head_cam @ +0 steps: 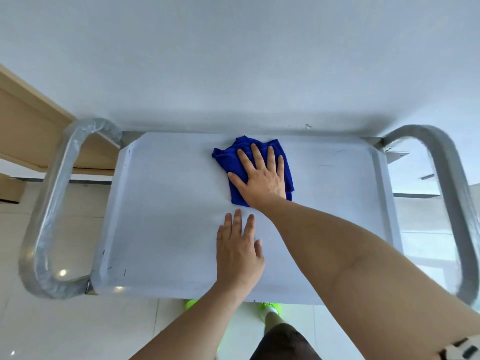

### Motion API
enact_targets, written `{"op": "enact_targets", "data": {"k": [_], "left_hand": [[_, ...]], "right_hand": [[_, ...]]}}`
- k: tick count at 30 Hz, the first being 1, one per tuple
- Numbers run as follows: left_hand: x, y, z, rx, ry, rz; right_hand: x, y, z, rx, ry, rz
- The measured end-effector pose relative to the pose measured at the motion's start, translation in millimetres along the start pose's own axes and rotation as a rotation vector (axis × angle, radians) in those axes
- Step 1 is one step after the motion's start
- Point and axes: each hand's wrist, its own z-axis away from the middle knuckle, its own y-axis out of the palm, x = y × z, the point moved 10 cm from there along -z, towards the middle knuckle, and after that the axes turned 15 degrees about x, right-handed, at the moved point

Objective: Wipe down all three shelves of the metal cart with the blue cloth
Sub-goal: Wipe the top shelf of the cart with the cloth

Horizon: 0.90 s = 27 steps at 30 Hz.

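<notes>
I look straight down on the top shelf (161, 203) of the metal cart, a pale tray with a raised rim. The blue cloth (228, 162) lies crumpled near the shelf's far edge, right of centre. My right hand (262, 175) presses flat on the cloth with fingers spread, covering most of it. My left hand (239, 250) rests palm down on the bare shelf, nearer to me and just below the cloth, holding nothing. The lower shelves are hidden under the top one.
Curved metal handles stand at the cart's left end (46, 216) and right end (452, 203). A white wall (233, 61) runs right behind the cart. A wooden table (31, 131) sits at the left. My green shoes (270, 307) show on the tiled floor.
</notes>
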Motion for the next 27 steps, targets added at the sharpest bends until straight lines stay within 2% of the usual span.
{"op": "enact_targets", "data": {"k": [6, 11, 15, 27], "left_hand": [[-43.5, 22.4, -9.6, 0.08, 0.051, -0.109], [-47.3, 33.0, -16.7, 0.202, 0.017, -0.237], [-51.6, 29.4, -17.0, 0.216, -0.002, -0.254], [-55.0, 30.9, -19.4, 0.262, -0.011, -0.296]], "right_hand": [[-73.2, -9.2, 18.9, -0.018, 0.085, -0.057], [-130.6, -18.9, 34.9, -0.03, 0.17, -0.101], [-169.1, -24.9, 45.3, -0.028, 0.239, -0.123], [-229.2, -22.0, 91.9, -0.027, 0.42, -0.191]]}}
